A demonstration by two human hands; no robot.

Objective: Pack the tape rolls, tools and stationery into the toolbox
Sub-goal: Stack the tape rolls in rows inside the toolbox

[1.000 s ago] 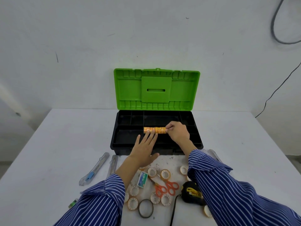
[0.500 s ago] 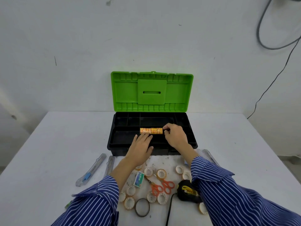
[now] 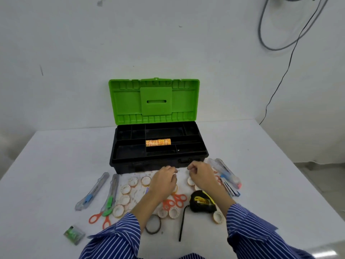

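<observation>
On a white worktop (image 3: pixel 46 165) set against a plain pale wall, with dark cables hanging in the upper right corner, stands the toolbox (image 3: pixel 158 161), its green lid (image 3: pixel 155 101) raised upright and its black tray divided into compartments. Across the middle compartment lies a row of orange tape rolls (image 3: pixel 158 142), printed with markings too small to read; the other compartments look bare. Nearer the person, small tape rolls (image 3: pixel 125 189) are scattered over a stained patch of the surface, along with a dark ring of tape (image 3: pixel 153 224), two pairs of orange scissors (image 3: pixel 174 200), a black and yellow tape measure (image 3: pixel 202 201) whose label is unreadable, two utility knives (image 3: pixel 92 192) on the left, clear-cased tools (image 3: pixel 226 174) on the right, and a small green packet (image 3: pixel 74 234). Both hands hover just in front of the box: the left hand (image 3: pixel 164 181) and the right hand (image 3: pixel 200 176) each have fingers curled loosely; whether either grip holds anything cannot be told. Blue striped sleeves cover both forearms.
</observation>
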